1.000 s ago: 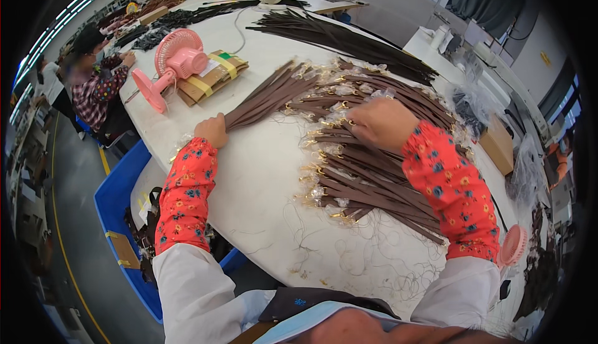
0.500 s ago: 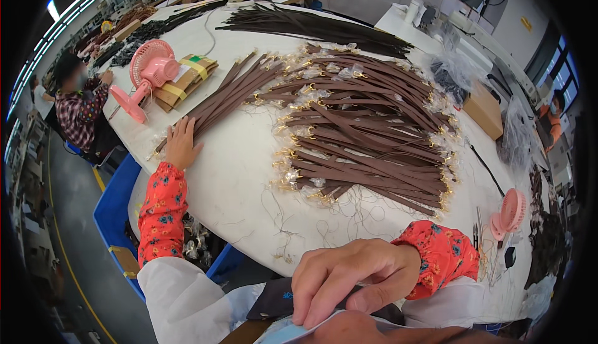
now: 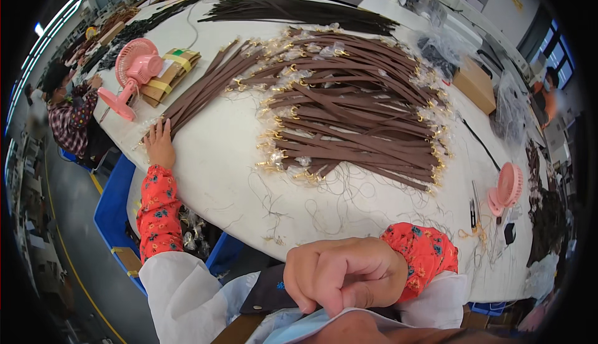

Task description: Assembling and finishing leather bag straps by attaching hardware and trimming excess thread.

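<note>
My left hand (image 3: 161, 146) lies with its fingers stretched out at the near end of a slanting bundle of brown straps (image 3: 202, 91). My right hand (image 3: 346, 275) is curled into a fist close to my chest, just above the edge of a light blue mask (image 3: 305, 328). Whatever its fingers hold, if anything, is hidden. Beyond it on the white table (image 3: 230, 176) is a large pile of brown straps (image 3: 355, 129), with gold-coloured metal hooks and clear plastic wrapping at their ends.
A pink fan (image 3: 138, 63) stands beside folded cardboard (image 3: 171, 77); another pink fan (image 3: 509, 185) is at the right. Dark straps (image 3: 299, 15) lie at the back. Loose threads (image 3: 336, 210) and tweezers (image 3: 473, 210) are nearer. A blue bin (image 3: 112, 219) sits left, below the table edge.
The fingers of my right hand have curled in from a looser bend at the mask to a fist. My left hand stays by the strap ends. The whole view has shifted slightly.
</note>
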{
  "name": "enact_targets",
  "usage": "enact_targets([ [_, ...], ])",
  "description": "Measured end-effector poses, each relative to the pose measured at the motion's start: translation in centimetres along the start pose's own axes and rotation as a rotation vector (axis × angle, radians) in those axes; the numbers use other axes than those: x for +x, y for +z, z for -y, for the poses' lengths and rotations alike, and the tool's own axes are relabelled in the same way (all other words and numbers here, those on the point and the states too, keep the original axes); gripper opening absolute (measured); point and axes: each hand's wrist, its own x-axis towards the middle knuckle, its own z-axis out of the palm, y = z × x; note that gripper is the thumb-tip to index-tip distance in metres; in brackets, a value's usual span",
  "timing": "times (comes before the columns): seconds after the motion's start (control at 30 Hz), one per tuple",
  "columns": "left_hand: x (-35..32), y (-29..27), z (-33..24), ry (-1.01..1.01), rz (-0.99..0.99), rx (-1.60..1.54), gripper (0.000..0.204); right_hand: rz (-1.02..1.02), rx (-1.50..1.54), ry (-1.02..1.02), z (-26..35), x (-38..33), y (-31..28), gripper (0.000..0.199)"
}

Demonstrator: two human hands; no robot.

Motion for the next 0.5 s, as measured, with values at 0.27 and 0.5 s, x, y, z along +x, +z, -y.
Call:
enact_targets([
  [0.27, -0.7, -2.7, -4.2, 0.071, -0.243, -0.295, 0.061, -0.053, -0.024, -0.068, 0.6, -3.1, 0.2, 0.021],
  [0.5, -3.2, -10.5, -14.7, 0.406, -0.259, -0.699, 0.038, -0.395, 0.265, -0.345, 0.2, -6.3, 4.3, 0.044],
])
